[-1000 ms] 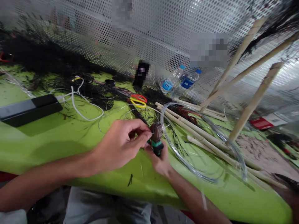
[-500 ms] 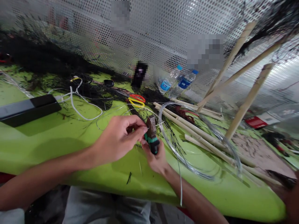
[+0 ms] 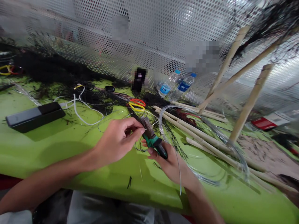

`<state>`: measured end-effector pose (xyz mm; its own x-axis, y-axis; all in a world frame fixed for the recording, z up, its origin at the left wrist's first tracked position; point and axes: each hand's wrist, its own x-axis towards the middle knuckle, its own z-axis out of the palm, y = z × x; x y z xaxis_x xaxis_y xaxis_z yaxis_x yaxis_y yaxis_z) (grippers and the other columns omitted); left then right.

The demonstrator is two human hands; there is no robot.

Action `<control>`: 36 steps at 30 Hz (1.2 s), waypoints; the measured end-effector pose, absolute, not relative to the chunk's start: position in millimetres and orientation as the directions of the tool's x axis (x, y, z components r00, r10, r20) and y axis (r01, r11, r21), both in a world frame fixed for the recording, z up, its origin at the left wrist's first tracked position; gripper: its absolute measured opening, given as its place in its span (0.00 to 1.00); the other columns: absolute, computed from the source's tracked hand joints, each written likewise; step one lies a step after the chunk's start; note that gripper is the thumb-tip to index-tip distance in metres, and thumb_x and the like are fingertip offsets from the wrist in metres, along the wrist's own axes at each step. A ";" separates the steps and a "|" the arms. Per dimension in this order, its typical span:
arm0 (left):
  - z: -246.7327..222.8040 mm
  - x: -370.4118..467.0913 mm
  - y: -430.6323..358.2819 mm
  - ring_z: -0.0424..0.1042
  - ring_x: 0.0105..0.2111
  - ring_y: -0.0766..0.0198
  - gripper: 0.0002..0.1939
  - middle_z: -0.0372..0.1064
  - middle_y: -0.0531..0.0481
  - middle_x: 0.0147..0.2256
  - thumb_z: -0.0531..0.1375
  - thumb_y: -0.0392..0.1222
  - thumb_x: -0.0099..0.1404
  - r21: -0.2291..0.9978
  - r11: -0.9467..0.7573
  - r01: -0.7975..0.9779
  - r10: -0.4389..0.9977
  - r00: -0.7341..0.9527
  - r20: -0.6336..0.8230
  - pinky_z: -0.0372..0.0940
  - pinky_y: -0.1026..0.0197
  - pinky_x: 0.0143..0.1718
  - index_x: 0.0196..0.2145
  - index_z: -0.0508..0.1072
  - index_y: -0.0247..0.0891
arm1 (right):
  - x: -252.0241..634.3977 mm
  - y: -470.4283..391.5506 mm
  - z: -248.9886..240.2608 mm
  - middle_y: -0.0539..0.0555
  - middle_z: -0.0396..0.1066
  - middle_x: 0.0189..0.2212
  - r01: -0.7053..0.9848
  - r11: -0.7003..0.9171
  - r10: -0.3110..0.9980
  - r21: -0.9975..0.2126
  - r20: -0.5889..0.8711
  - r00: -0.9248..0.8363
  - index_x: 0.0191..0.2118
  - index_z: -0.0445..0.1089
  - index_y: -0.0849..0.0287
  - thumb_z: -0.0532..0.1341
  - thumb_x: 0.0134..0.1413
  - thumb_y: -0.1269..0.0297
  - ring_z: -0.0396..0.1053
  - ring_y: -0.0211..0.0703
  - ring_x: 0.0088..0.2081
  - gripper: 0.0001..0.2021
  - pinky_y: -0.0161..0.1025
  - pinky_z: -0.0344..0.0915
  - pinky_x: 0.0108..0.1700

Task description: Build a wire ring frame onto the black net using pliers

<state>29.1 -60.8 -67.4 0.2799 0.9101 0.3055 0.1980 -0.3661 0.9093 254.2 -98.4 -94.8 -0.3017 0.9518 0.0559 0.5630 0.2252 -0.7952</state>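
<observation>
In my right hand [image 3: 171,160] are pliers [image 3: 153,137] with worn brownish jaws and green-and-black handles. Their jaws point up and to the left. The fingertips of my left hand [image 3: 118,138] are pinched together right beside the jaws, with the tip of a thin pale strand [image 3: 145,129] just showing; most of it is hidden. A coil of clear line [image 3: 163,121] lies to the right, and its loose end hangs in front of my right wrist. Scissors with red and yellow handles [image 3: 136,107] lie beyond my hands.
Bamboo sticks [image 3: 193,129] lie on the green table [image 3: 93,180] at the right, with poles [image 3: 252,101] slanting up behind. Two water bottles [image 3: 165,88] stand by the perforated metal panel [image 3: 154,46]. At left are a black power bank [image 3: 35,118], a white cable [image 3: 81,115] and dark twigs [image 3: 51,70].
The pliers have tipped left, and my right hand has shifted right and lower along the handles. My left hand keeps its pinch near the jaws. The view has shifted slightly.
</observation>
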 end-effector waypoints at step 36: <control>-112.7 38.8 -76.5 0.63 0.19 0.72 0.05 0.73 0.59 0.27 0.56 0.38 0.75 0.617 -0.634 0.466 0.745 0.583 0.326 0.54 0.65 0.23 0.41 0.73 0.39 | 274.4 -69.9 -83.5 0.50 0.76 0.34 0.577 0.735 0.675 -0.356 0.304 -0.673 0.39 0.75 0.59 0.61 0.68 0.74 0.70 0.43 0.39 0.06 0.44 0.61 0.45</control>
